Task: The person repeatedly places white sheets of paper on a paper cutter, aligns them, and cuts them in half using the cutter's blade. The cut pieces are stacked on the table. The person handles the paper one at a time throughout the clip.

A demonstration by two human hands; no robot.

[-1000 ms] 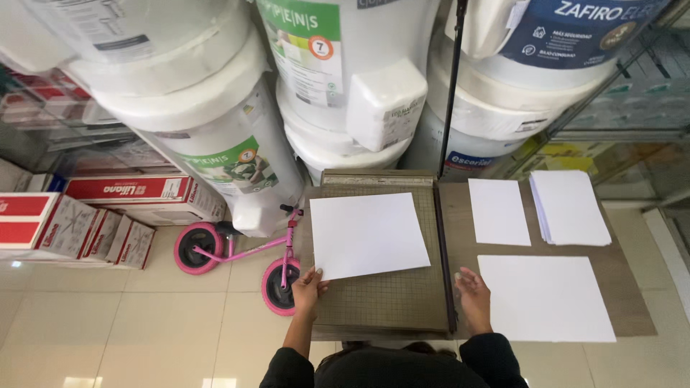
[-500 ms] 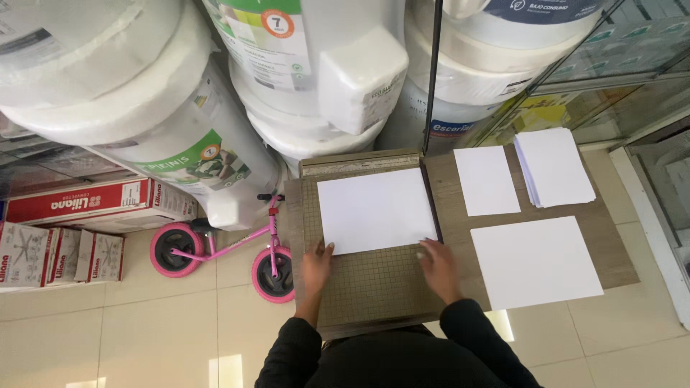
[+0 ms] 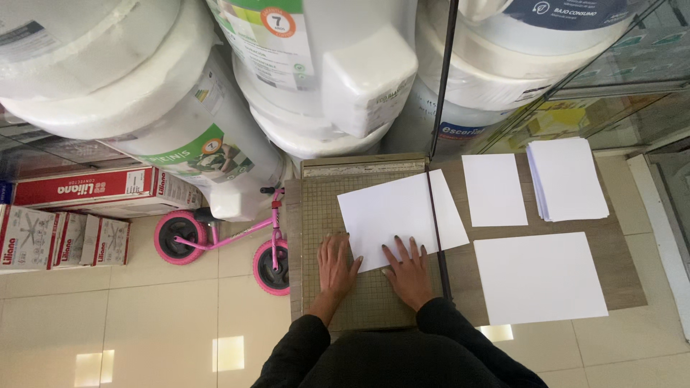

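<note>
A white sheet of paper (image 3: 395, 215) lies tilted on the gridded base of a paper cutter (image 3: 323, 194), its right part past the cutter's raised black blade arm (image 3: 438, 93). My left hand (image 3: 336, 264) lies flat on the base, fingertips at the sheet's lower left edge. My right hand (image 3: 408, 269) presses flat on the sheet's lower edge. Both hands are spread and hold nothing. Black sleeves cover my arms.
On the wooden table (image 3: 625, 280) lie a small white sheet (image 3: 493, 190), a stack of sheets (image 3: 568, 178) and a large sheet (image 3: 537, 277). Big white appliances (image 3: 180, 136) and red boxes (image 3: 86, 190) stand behind. A pink balance bike (image 3: 230, 241) stands on the tiled floor at left.
The sheet has slid to the right and turned, so it now reaches under the blade arm. Both hands moved inward onto its lower edge.
</note>
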